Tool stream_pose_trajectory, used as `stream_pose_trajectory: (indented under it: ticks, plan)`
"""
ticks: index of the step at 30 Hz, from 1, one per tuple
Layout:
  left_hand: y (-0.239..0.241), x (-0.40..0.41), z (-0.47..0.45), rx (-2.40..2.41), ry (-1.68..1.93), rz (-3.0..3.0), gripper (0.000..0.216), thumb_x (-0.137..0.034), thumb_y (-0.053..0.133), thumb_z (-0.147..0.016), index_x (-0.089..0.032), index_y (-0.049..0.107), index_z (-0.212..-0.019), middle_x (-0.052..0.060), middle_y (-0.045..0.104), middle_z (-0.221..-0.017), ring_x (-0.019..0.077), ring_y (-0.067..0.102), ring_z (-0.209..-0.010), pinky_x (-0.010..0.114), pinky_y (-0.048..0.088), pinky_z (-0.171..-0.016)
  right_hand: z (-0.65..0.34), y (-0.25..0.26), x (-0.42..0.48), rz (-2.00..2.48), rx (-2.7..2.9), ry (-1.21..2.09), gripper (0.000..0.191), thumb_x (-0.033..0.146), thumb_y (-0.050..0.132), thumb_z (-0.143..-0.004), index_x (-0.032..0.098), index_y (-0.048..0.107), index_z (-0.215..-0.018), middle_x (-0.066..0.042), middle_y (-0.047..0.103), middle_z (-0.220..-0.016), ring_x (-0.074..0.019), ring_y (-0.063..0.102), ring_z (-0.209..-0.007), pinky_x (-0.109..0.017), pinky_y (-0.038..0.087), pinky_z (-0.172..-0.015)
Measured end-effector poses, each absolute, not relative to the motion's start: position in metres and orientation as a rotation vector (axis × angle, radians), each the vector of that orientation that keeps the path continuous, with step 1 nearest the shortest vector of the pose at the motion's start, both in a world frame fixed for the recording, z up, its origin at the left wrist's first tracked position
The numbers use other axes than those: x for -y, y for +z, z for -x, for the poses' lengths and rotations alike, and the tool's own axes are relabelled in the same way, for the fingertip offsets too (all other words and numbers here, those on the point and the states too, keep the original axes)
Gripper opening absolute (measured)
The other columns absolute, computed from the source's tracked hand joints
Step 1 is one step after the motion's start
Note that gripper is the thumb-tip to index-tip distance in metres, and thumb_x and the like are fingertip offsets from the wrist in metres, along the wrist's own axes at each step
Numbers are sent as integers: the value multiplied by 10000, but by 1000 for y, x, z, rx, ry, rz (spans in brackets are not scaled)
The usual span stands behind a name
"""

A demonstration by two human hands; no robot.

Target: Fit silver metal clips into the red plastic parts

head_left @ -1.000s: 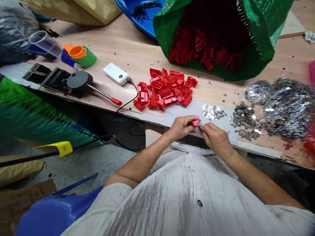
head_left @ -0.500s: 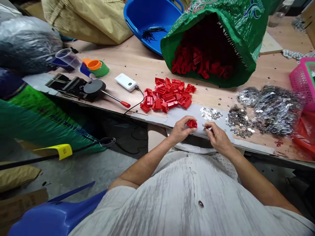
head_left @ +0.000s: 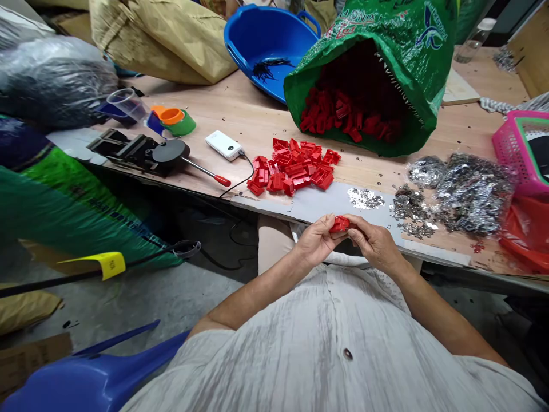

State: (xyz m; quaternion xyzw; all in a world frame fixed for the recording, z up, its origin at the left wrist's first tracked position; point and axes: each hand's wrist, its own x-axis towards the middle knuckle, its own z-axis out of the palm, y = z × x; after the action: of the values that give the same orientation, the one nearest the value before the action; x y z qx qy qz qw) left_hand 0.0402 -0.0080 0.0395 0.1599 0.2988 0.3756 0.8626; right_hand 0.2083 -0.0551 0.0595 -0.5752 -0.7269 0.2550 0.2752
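Observation:
My left hand [head_left: 318,237] is closed around one end of a small red plastic housing [head_left: 341,224], held just past the table's front edge. The fingers of my right hand [head_left: 372,243] are pinched at the housing's right side and touch it. Whatever small piece may be between those fingertips is hidden. Beyond my hands lies a loose heap of red plastic housings [head_left: 295,167]. Thin shiny metal pieces [head_left: 364,198] are spread on a grey sheet [head_left: 338,197] just past my right hand.
A green sack [head_left: 429,74] full of red parts lies open behind the heap. Darker metal pieces [head_left: 409,203] and a clear bag of metal parts [head_left: 476,194] sit at right. At left are a lever tool [head_left: 171,151], a white power bank [head_left: 223,145] and its cable.
My right hand has moved left to meet the red housing in my left hand. The small metal piece between its fingertips has gone out of sight. The view has shifted slightly.

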Motion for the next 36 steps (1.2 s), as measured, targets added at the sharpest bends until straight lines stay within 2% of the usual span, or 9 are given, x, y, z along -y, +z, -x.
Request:
stream_pose_trajectory:
  ticks: [5, 10, 15, 19, 22, 26, 29, 33, 36]
  plan:
    - [44, 14, -46, -592, 814, -257, 130, -254, 674, -871, -154, 631, -802, 28, 686, -865, 136, 668, -838, 360, 486, -1034, -206, 52, 55, 1568, 1912, 498, 374, 434, 402, -1005, 269, 634, -1248, -54, 744, -1139, -223, 719, -849, -336, 529, -750]
    - [40, 18, -47, -569, 818, -278, 198, -265, 715, -842, -160, 588, -731, 18, 672, -797, 156, 680, -861, 414, 464, -1084, -205, 44, 56, 1524, 1782, 650, 391, 431, 352, -1025, 271, 686, -1152, -35, 757, -969, -192, 705, -822, -301, 519, -735]
    - [22, 20, -29, -677, 668, -298, 235, -262, 790, -771, -157, 580, -772, 39, 704, -891, 220, 708, -968, 475, 496, -1039, -231, 38, 56, 1716, 1772, 679, 384, 452, 394, -1009, 261, 656, -1215, -6, 693, -727, -185, 649, -664, -296, 476, -638]
    - [-4, 21, -16, -922, 606, -305, 244, -169, 794, -748, -148, 552, -726, 36, 669, -831, 174, 696, -875, 379, 540, -949, -282, 30, 52, 1917, 1677, 271, 279, 389, 501, -950, 215, 689, -1062, -82, 710, -968, -228, 656, -838, -340, 477, -739]
    - [-19, 19, -15, -1124, 658, -292, 230, -77, 771, -738, -162, 558, -766, 15, 639, -881, 116, 646, -824, 340, 538, -937, -313, 26, 48, 2073, 1688, 41, 228, 344, 534, -918, 209, 706, -981, -91, 695, -955, -244, 634, -854, -345, 454, -722]
    - [-24, 17, -17, -1162, 674, -336, 307, -73, 785, -716, -215, 618, -932, 15, 626, -1082, 129, 609, -1001, 352, 496, -1001, -323, 26, 40, 2178, 1748, -70, 201, 337, 555, -902, 224, 719, -930, -75, 675, -903, -229, 603, -797, -327, 410, -657]
    - [-22, 17, -17, -1148, 644, -452, 329, -169, 822, -699, -219, 643, -970, 43, 612, -1208, 159, 587, -1099, 331, 493, -976, -315, 25, 31, 2234, 1771, -73, 211, 354, 559, -902, 226, 725, -920, -77, 660, -893, -225, 583, -772, -324, 380, -621]
    - [-14, 17, -8, -1075, 510, -753, 290, -303, 820, -705, -146, 656, -886, 76, 673, -979, 161, 635, -922, 274, 522, -812, -308, 21, 22, 2283, 1798, -57, 228, 373, 558, -903, 215, 723, -901, -88, 660, -913, -222, 567, -744, -330, 363, -607]
    - [-2, 5, 4, -1029, 555, -1041, 258, -338, 742, -769, -143, 662, -918, 57, 670, -869, 151, 635, -796, 246, 513, -676, -308, 19, 19, 2248, 1827, -36, 229, 360, 545, -910, 210, 714, -874, -88, 663, -909, -224, 567, -752, -338, 369, -621]
